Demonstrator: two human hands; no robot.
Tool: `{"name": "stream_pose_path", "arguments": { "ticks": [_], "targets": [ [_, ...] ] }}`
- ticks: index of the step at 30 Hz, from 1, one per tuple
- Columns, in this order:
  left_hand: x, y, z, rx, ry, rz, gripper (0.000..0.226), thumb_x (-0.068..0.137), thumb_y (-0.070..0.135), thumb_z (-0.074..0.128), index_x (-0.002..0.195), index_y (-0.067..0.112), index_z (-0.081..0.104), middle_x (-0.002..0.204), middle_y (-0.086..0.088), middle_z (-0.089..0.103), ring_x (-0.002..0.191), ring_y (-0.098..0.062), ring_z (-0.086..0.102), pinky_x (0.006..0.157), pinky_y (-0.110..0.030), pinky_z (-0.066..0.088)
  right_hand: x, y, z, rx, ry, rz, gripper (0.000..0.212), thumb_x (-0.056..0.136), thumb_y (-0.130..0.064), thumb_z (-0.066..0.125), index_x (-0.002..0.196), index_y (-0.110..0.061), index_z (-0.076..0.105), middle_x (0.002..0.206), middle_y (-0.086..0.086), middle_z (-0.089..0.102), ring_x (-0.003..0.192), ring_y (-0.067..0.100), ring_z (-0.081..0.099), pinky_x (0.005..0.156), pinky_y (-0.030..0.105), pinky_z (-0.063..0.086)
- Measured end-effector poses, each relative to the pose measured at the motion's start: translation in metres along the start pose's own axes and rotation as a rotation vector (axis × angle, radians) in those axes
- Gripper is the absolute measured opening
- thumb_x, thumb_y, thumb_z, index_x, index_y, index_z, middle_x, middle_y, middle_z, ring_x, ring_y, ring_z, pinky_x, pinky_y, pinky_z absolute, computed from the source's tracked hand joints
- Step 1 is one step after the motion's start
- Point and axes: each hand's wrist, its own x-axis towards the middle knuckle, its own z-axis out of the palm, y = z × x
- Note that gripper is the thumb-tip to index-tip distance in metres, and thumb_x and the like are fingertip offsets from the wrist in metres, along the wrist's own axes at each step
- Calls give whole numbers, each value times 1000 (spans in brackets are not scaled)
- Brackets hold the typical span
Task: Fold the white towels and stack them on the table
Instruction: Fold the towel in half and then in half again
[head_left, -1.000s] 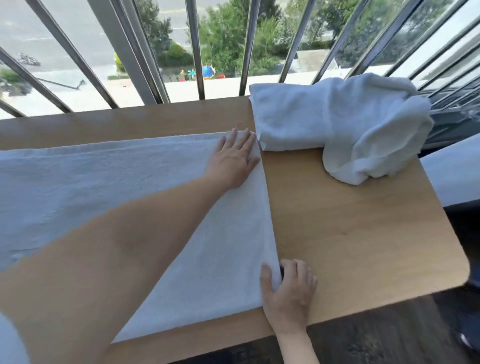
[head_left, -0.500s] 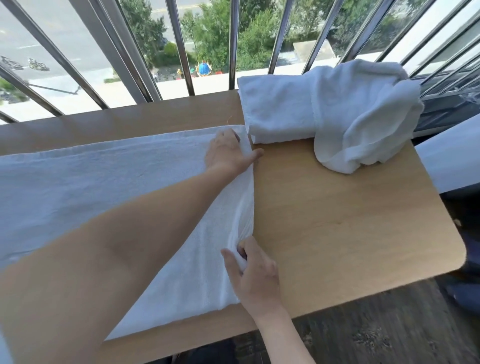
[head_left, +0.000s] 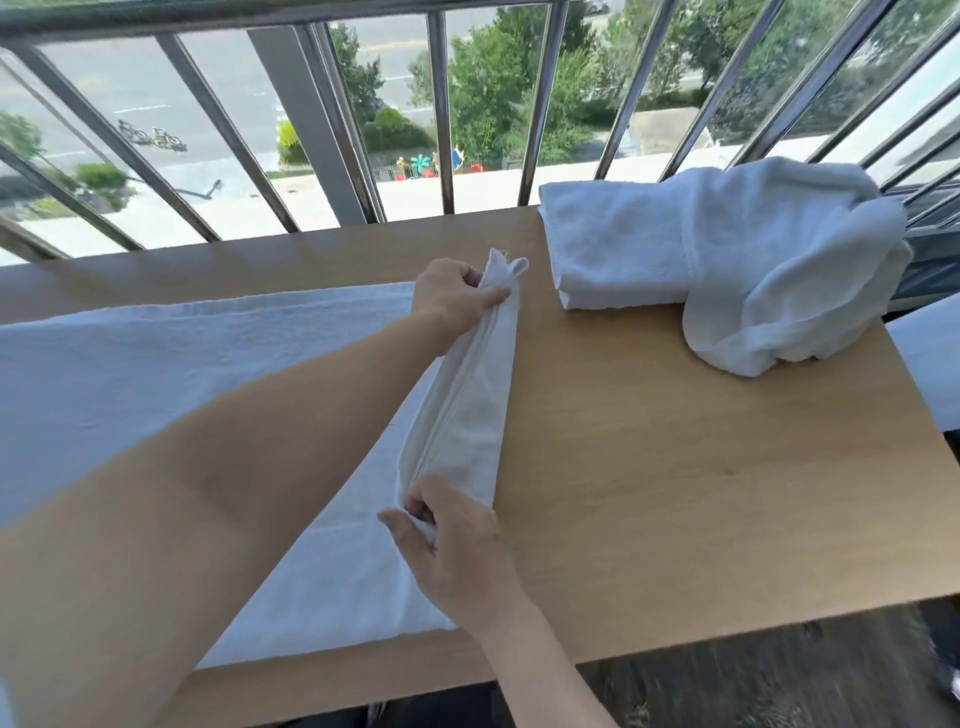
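A large white towel (head_left: 156, 374) lies spread over the left half of the wooden table (head_left: 675, 493). Its right edge is lifted off the table. My left hand (head_left: 452, 296) pinches the far right corner of that towel, raised above the tabletop. My right hand (head_left: 452, 551) pinches the near right corner. The edge hangs taut between both hands. At the far right, a folded white towel (head_left: 618, 254) lies flat, with a crumpled white towel (head_left: 789, 280) lying partly over its right side.
A metal railing (head_left: 441, 119) runs right behind the table's far edge, with a street and trees beyond. Bare wood shows between the spread towel and the pile. The table's right edge meets a white surface (head_left: 935, 364). Dark floor lies below the near edge.
Both hands went from resting flat on the towel's right edge to pinching its two corners and lifting that edge up. The camera view has tilted upward.
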Motion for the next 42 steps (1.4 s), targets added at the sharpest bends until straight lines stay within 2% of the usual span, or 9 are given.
{"name": "stream_pose_path", "arguments": {
  "ticks": [3, 7, 16, 19, 22, 30, 35, 40, 42],
  "targets": [
    [-2, -11, -24, -25, 43, 5, 34, 80, 36, 82, 62, 16, 61, 65, 9, 57, 61, -7, 52, 51, -20, 38, 8, -9, 9, 67, -39, 21, 30, 99, -57, 46, 84, -31, 42, 60, -12, 40, 55, 10, 42, 49, 15, 33],
    [-13, -28, -68, -122, 76, 26, 42, 82, 35, 80, 87, -6, 69, 75, -1, 60, 68, -14, 53, 58, -27, 43, 20, -27, 28, 167, -119, 39, 18, 99, -49, 51, 90, -34, 45, 61, -5, 43, 53, 14, 39, 47, 23, 31],
    [-63, -61, -208, -524, 87, 74, 21, 79, 23, 86, 75, 9, 71, 65, 5, 66, 60, -11, 64, 57, -23, 50, 48, -100, 92, 278, -269, 107, 32, 93, -47, 59, 78, -25, 40, 64, -15, 39, 55, 6, 33, 50, 19, 34],
    [-76, -79, -257, -526, 125, 99, 25, 80, 20, 84, 77, 3, 67, 57, 9, 61, 51, -6, 58, 49, -18, 45, 57, -131, 121, 248, -349, 89, 33, 90, -50, 57, 77, -24, 41, 63, -16, 39, 55, 5, 34, 51, 20, 36],
    [-88, -104, -306, -590, 120, 124, 30, 82, 15, 83, 63, 12, 59, 52, 10, 55, 46, -6, 53, 46, -16, 42, 67, -166, 152, 183, -431, 68, 33, 88, -54, 54, 71, -30, 39, 60, -17, 39, 52, 5, 34, 45, 23, 37],
    [-111, -179, -440, -643, 153, 187, 27, 79, 17, 85, 60, 22, 67, 54, 11, 59, 49, -3, 56, 47, -16, 43, 88, -258, 254, 113, -616, 61, 38, 93, -35, 63, 69, -29, 34, 57, -17, 33, 53, 5, 32, 56, 25, 32],
    [-105, -249, -495, -638, 197, 117, 17, 79, 18, 85, 69, 21, 72, 63, 11, 68, 60, -5, 65, 55, -19, 49, 99, -289, 327, 69, -703, 86, 38, 90, -39, 61, 69, -26, 33, 60, -16, 31, 50, 3, 30, 51, 18, 29],
    [-90, -319, -505, -568, 223, -62, 20, 80, 29, 85, 84, 13, 74, 89, -7, 73, 86, -25, 70, 80, -43, 57, 101, -282, 387, -49, -721, 211, 36, 87, -48, 57, 68, -29, 33, 62, -12, 36, 57, 12, 39, 54, 37, 41],
    [-82, -342, -501, -456, 279, -146, 24, 82, 33, 82, 89, 13, 71, 93, -4, 72, 90, -24, 68, 80, -39, 55, 98, -275, 403, -108, -711, 231, 33, 88, -49, 55, 70, -30, 35, 65, -10, 41, 59, 14, 42, 54, 37, 42]
  ]
}}
